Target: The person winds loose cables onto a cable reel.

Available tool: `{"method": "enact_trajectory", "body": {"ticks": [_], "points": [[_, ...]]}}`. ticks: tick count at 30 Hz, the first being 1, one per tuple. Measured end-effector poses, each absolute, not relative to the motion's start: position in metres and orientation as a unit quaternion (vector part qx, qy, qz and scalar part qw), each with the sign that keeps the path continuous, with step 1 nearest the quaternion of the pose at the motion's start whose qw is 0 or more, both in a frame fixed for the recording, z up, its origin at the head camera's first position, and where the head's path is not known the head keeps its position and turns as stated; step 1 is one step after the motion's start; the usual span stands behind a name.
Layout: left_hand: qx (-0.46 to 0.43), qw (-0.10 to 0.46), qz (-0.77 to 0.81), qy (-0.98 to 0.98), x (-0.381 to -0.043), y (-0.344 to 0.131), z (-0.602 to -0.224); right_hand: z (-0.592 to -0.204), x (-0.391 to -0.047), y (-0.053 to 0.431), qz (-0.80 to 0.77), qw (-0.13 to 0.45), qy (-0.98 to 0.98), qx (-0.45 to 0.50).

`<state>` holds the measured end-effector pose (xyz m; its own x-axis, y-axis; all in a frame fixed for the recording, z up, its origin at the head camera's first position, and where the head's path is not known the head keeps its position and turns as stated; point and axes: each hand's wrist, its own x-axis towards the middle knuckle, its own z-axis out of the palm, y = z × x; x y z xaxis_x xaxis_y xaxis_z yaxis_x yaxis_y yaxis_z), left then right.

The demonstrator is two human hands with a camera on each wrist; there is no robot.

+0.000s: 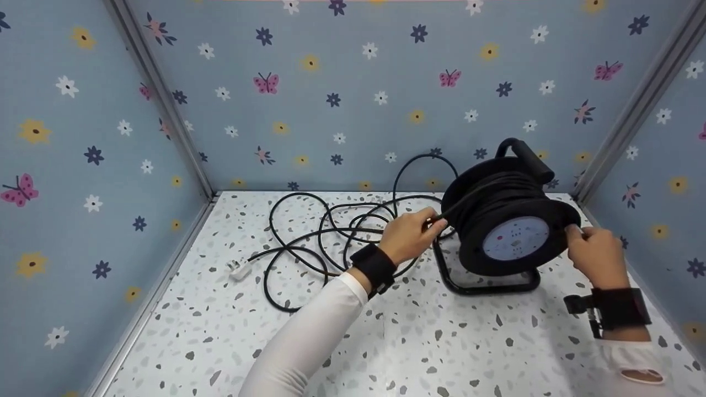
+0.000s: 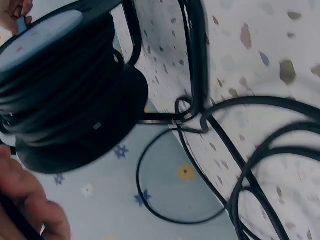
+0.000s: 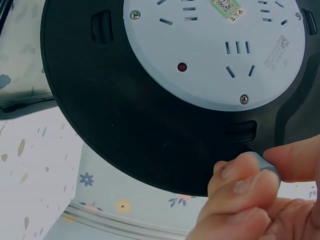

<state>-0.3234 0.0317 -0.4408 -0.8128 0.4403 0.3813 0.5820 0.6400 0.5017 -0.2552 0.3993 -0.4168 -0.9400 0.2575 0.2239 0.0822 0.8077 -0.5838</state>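
Note:
A black extension cord reel [image 1: 504, 220] stands at the right of the surface, its drum wound with black cable. My left hand [image 1: 409, 236] grips the black cable [image 1: 460, 207] just left of the drum; the same cable runs dark across the fingers in the left wrist view. At the reel's right rim, my right hand [image 1: 598, 255] pinches a small grey crank knob [image 3: 266, 164] between thumb and fingers. The white socket panel [image 3: 215, 50] with slots and a red button faces the right wrist camera.
Loose loops of cable [image 1: 300, 194] spread over the speckled white surface [image 1: 441, 353], ending in a white plug [image 1: 239, 270] at the left. The reel's black tube stand [image 1: 485, 289] rests on the surface. Blue flowered panels [image 1: 342, 110] close in the back and sides.

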Motion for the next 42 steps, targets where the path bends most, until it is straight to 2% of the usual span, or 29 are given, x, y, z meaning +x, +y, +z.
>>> {"method": "enact_trajectory", "body": {"ticks": [5,14,19,23,27,33,39,42], "points": [[-0.299,0.072,-0.265,-0.914,-0.345,0.0,-0.448,-0.422,-0.254,0.401,0.294,0.156,-0.939,-0.084],[-0.195,0.018,-0.275,-0.941,-0.382,-0.066,-0.477,-0.427,-0.258,0.402,0.293,0.164,-0.939,-0.08],[-0.19,0.011,-0.27,-0.944,-0.388,-0.087,-0.49,-0.426,-0.26,0.4,0.297,0.158,-0.938,-0.08],[-0.184,0.029,-0.233,-0.955,-0.388,-0.102,-0.486,-0.426,-0.26,0.399,0.298,0.147,-0.94,-0.081],[-0.194,0.1,-0.168,-0.961,-0.384,-0.12,-0.471,-0.427,-0.259,0.401,0.301,0.134,-0.941,-0.083],[-0.241,0.277,-0.116,-0.923,-0.379,-0.153,-0.444,-0.426,-0.258,0.403,0.3,0.151,-0.938,-0.083],[-0.243,0.455,-0.151,-0.843,-0.373,-0.189,-0.406,-0.427,-0.255,0.404,0.301,0.154,-0.937,-0.087],[-0.215,0.505,-0.217,-0.807,-0.366,-0.202,-0.393,-0.426,-0.255,0.404,0.302,0.156,-0.936,-0.087]]}}
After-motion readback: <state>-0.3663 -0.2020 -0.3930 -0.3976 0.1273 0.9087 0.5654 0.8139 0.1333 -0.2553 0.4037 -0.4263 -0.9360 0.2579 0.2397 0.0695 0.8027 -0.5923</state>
